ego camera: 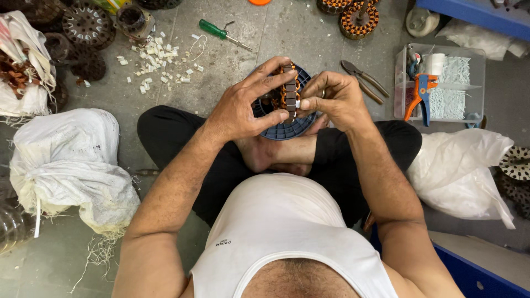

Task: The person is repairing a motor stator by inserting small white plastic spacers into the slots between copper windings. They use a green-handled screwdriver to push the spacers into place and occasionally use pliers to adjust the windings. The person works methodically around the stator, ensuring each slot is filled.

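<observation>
I saw both forearms run up from the bottom corners and meet over the lap, elbows out, person seated cross-legged on the concrete floor (309, 38). The left hand (243, 105) was spread wide with its back to the camera, fingers curled over the top and thumb hooked under, gripping the motor stator (288, 94) (copper windings on a dark laminated core) from the left side. The right hand (334, 99) was bunched, thumb and forefinger pinched on a small white insulation piece (298, 104), its tip touching the stator's edge; the other fingers were folded in above. The stator stood on edge between the two hands, pressed against a blue round ribbed disc (287, 128) that sat right behind and below it, above the crossed ankles. Around: grey pliers (364, 80) on the floor just right of the right hand, a clear plastic box (441, 83) further right with an orange-handled tool (420, 94) inside, a green-handled screwdriver (221, 32) well above the left hand, scattered white insulation bits (157, 63) near it, another wound stator (359, 19) at the top edge, a white sack (72, 165) to the left, and a white plastic bag (458, 171) to the right.
</observation>
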